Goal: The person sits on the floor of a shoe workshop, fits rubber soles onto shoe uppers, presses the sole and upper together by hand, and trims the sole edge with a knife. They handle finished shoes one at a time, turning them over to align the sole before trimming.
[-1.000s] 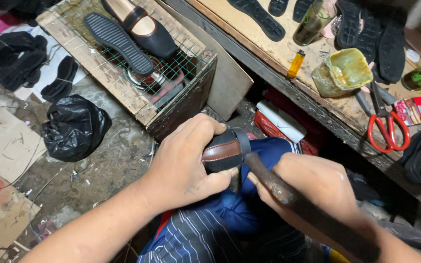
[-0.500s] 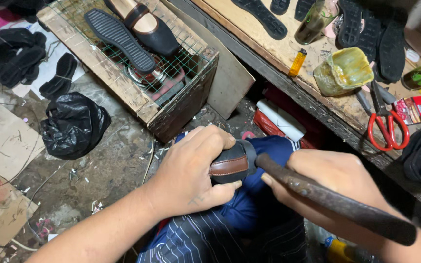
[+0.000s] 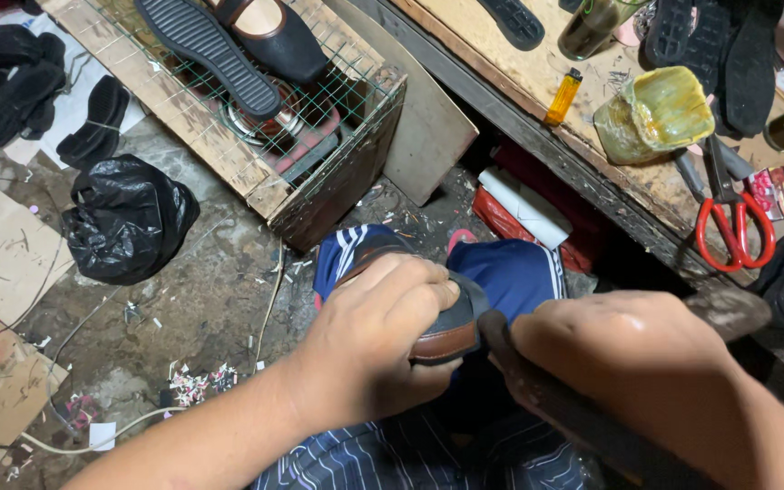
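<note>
My left hand (image 3: 376, 340) is clamped over a brown and black shoe (image 3: 451, 331) that rests on my knee, which is clad in blue trousers with white stripes (image 3: 510, 272). My right hand (image 3: 632, 358) grips a long dark metal tool (image 3: 546, 399) whose tip meets the shoe's edge beside my left fingers. Most of the shoe is hidden under my left hand.
A wire-topped wooden crate (image 3: 319, 154) ahead carries a black sole (image 3: 206, 50) and a black shoe (image 3: 269, 32). The workbench (image 3: 519, 82) at right bears red-handled scissors (image 3: 732, 227), a glue tub (image 3: 655, 113), a yellow lighter (image 3: 563, 95) and soles. A black plastic bag (image 3: 129, 218) and cardboard lie on the floor at left.
My right hand has swung the tool's handle down and drawn closer to the shoe. The view has shifted slightly lower. My left hand keeps its hold on the shoe.
</note>
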A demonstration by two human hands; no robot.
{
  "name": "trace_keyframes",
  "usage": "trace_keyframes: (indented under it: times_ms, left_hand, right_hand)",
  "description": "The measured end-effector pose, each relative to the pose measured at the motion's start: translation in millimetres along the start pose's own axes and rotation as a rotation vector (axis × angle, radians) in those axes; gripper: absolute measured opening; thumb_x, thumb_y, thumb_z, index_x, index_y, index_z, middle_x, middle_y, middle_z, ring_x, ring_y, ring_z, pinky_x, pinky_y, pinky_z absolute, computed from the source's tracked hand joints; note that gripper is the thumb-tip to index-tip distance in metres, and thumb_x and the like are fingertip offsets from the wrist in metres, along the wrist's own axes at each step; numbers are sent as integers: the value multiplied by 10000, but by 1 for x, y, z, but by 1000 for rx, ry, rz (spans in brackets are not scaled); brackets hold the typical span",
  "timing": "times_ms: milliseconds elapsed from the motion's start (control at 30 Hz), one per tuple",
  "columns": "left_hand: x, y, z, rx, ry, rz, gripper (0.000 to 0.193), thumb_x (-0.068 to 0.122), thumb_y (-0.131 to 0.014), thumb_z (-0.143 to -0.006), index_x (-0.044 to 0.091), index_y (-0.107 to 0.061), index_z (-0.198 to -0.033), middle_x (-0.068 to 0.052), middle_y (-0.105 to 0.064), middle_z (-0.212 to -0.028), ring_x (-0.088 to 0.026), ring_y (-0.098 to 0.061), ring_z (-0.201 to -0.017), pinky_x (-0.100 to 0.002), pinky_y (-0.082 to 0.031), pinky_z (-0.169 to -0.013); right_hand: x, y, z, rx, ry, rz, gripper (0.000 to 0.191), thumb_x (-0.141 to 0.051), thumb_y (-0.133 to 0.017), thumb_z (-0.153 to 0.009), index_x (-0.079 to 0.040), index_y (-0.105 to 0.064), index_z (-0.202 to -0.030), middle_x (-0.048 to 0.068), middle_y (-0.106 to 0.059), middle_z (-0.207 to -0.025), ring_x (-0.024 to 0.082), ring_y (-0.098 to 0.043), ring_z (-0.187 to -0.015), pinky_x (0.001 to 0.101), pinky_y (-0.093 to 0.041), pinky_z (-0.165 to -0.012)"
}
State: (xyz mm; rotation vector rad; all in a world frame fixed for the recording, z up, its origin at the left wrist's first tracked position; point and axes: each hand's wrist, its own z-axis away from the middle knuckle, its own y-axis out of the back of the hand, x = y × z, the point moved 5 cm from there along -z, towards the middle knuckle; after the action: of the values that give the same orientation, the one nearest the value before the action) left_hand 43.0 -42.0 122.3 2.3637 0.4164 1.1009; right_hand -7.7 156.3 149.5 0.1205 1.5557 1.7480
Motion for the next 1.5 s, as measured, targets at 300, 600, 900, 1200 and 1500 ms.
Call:
trace_keyframes:
  times_ms: [300,600,900,1200,1500]
  left_hand:
    - [7,11,7,45,49,-29,672,173,-922,-628,10,-560,-1169,-184,-643,-1190,-400,-660,-1121,-448,-551,-967]
    - [-7,6,53,620,559,632,602,367,-696,-885,89,-408,-1334,-88,-521,-1338,-255,-544,-1254,-488,-440,-1123]
    - [-5,-76,111,574,1153,1980,568,319,-604,-887,30,-542,-1373,-183,-677,-1237,-337,-677,-1104,-497,-522,-949]
    - [-88,-134,75,391,1091,1915,505,201,-602,-869,58,-566,-1352,-131,-688,-1212,-289,-686,-1107,-480,-540,-1017]
    - [-113,-182,85,256,1224,1873,481,206,-608,-888,18,-586,-1330,-144,-699,-1195,-295,-693,-1079,-477,-551,-992]
  right_hand:
    - [3,-25,0,462,-157,-426,397,-322,-921,-791,-124,-585,-862,11,-611,-828,110,-593,-744,282,-521,-678]
    - [4,-83,-9,420,-57,-1030,456,-98,-907,-766,-62,-588,-1090,112,-648,-1179,152,-578,-945,298,-503,-881]
    - [-33,-74,12,472,146,-825,297,-72,-841,-841,-67,-559,-935,142,-686,-1278,206,-692,-1145,322,-537,-967]
    - [23,-92,37,646,-98,-240,306,-208,-857,-758,-51,-598,-715,103,-581,-696,285,-571,-628,386,-461,-595]
    - [41,-136,42,619,-251,-182,353,-239,-830,-763,-79,-549,-620,100,-553,-615,334,-576,-573,477,-449,-558]
